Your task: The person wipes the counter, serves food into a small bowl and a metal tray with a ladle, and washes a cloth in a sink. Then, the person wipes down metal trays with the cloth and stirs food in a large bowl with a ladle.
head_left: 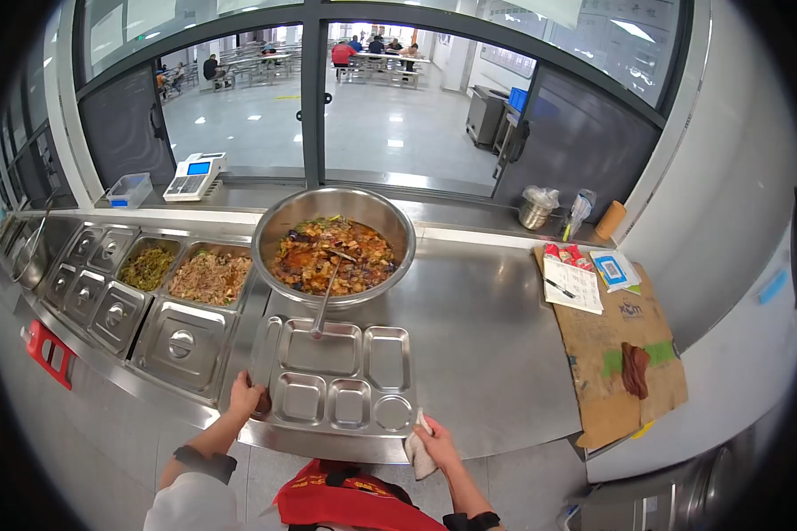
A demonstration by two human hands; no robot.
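Observation:
A compartment tray of shiny metal lies on the steel counter in front of me. My left hand is closed at the tray's lower left corner, around something dark and reddish that I cannot make out. To the right of the tray's lower right corner, my right hand grips a whitish cloth that hangs over the counter's front edge. Behind the tray stands a large steel bowl of saucy, chunky food. A ladle rests in it, its handle end over the tray.
Lidded pans and two open food pans line the left. Cardboard with a notepad and a brown item lies right. A scale sits by the window. People sit at tables beyond.

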